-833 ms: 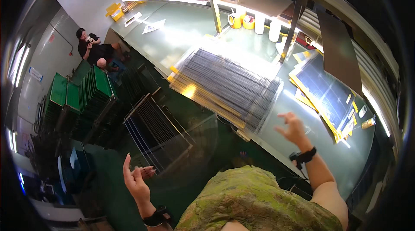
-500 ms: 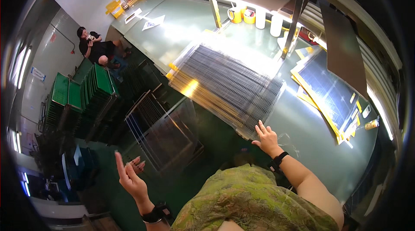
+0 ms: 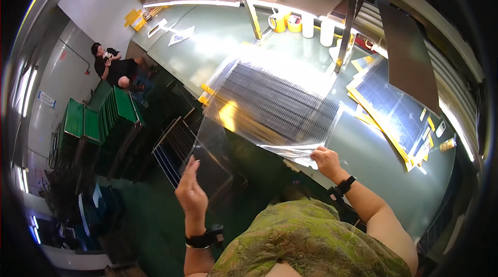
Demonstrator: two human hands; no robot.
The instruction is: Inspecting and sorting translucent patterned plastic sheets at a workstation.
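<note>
A clear plastic film (image 3: 295, 151) lies over a stack of dark, finely striped sheets (image 3: 270, 100) on the table. At the near right corner my right hand (image 3: 327, 162) is closed in a pinch on the film, whose edge wrinkles beside the fingertips. My left hand (image 3: 192, 194) is raised off the table's near side, fingers stretched upward and held close together. Just beyond those fingers, a see-through part of the film (image 3: 211, 144) hangs below the table edge; whether the hand touches it is hard to tell. Yellow tape (image 3: 206, 93) marks the stack's left end.
Dark panels with yellow edges (image 3: 389, 116) lie at the table's right. Tape rolls (image 3: 294, 24) and white bottles (image 3: 327, 32) stand along the back, by a metal post (image 3: 247, 4). Green racks (image 3: 116, 111) and a wire rack (image 3: 174, 144) stand left, where another person (image 3: 116, 69) sits.
My right hand went from fingers spread on the stack's corner to pinching the film there. My left hand moved right and slightly up, toward the hanging film.
</note>
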